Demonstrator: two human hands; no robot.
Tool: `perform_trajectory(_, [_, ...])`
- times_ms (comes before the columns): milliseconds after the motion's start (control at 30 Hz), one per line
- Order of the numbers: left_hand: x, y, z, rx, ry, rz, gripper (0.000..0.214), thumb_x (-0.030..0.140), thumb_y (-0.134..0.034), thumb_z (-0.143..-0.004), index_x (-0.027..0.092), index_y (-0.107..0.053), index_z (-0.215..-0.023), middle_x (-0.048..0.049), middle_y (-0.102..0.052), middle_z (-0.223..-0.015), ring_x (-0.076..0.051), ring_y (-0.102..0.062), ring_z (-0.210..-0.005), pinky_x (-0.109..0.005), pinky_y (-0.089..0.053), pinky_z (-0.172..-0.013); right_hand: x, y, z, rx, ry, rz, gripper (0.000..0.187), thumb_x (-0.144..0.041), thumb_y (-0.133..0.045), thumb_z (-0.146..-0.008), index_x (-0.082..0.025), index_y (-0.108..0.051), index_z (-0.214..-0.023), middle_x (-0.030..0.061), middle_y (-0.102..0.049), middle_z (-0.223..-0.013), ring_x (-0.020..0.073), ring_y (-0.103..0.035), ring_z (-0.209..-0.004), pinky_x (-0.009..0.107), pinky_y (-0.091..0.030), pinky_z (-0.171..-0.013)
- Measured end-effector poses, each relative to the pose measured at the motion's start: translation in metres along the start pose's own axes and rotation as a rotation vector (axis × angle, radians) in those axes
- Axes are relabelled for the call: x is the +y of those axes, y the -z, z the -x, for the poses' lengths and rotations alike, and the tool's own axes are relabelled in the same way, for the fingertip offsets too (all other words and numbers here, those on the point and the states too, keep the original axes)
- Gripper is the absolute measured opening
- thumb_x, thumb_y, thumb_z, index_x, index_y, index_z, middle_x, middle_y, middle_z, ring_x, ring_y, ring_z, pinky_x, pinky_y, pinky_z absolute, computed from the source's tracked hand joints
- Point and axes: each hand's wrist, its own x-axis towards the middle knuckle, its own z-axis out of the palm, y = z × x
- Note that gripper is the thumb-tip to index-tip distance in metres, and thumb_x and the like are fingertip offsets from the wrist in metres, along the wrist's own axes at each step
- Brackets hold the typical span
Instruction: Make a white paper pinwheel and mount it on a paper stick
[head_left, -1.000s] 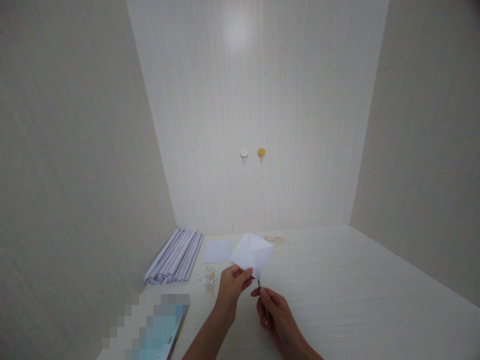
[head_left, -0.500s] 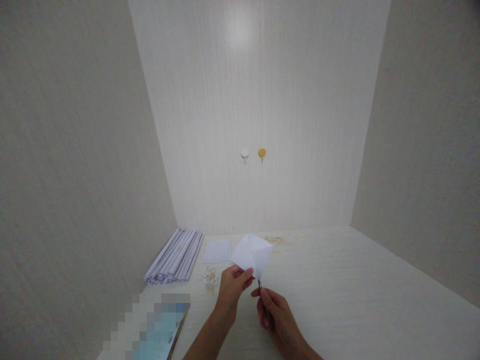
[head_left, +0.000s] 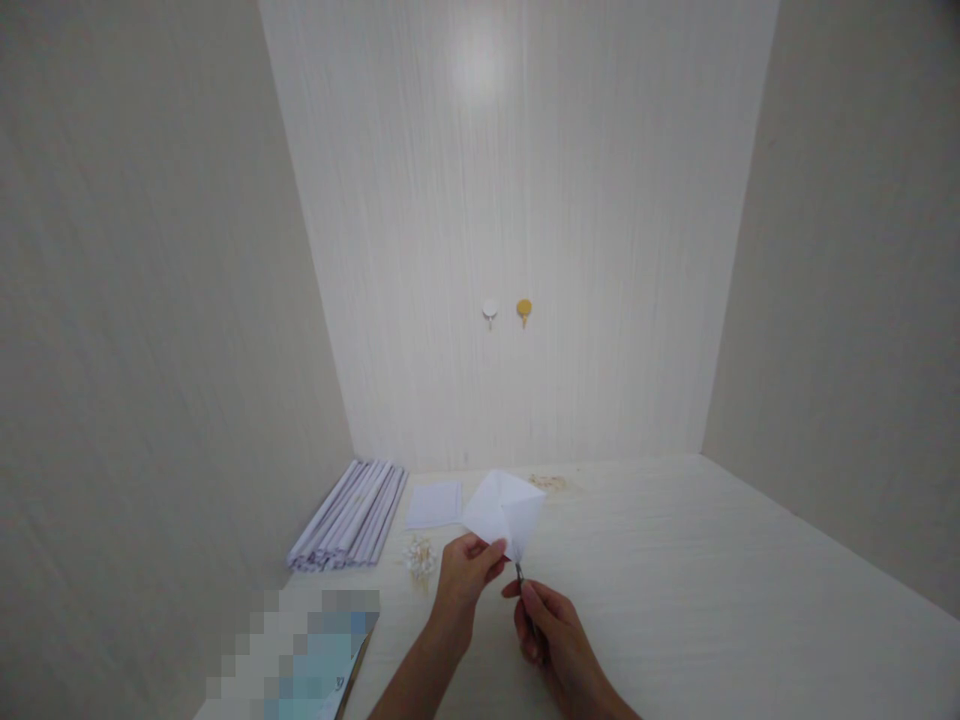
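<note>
My left hand [head_left: 466, 578] pinches the lower edge of a folded white paper [head_left: 495, 505] between thumb and fingers. The paper is roughly square, turned corner-down, with creases meeting near its middle. Wrapped round a slim dark metal tool [head_left: 519, 573] is my right hand [head_left: 553, 618]; its thumb lies along the top. The tool's narrow, forked-looking tip meets the paper's bottom corner. Its rear end is hidden in the palm, so I cannot make out its exact kind. Both hands are above the table, close together.
Left of the paper lie a flat white sheet [head_left: 435, 504] and a cluster of small white-headed sticks [head_left: 421, 558]. Rolled paper tubes [head_left: 351, 515] are stacked by the left wall. A blurred blue item [head_left: 322, 655] is lower left. Tan bits [head_left: 547, 482] lie behind; two hooks [head_left: 524, 309] hang on the wall.
Hands, paper and tool hold nearly the same positions. The whole view has shifted very slightly.
</note>
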Motion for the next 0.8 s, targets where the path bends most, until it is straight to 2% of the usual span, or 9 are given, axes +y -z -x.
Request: perform_trajectory(800, [-0.0029, 0.0004, -0.0015, 0.014, -0.001, 0.019, 0.023, 0.025, -0.069, -0.044, 0.011, -0.051, -0.042, 0.0004, -0.053, -0.044, -0.009, -0.051, -0.048, -0.022, -0.043, -0.053, -0.0025, -0.0010, 0.0011, 0.070, -0.001, 0.060, 0.036, -0.048, -0.060, -0.058, -0.013, -0.057, -0.065, -0.0074, -0.039, -0.037, 0.0022, -0.027, -0.030, 0.018, -0.013, -0.033])
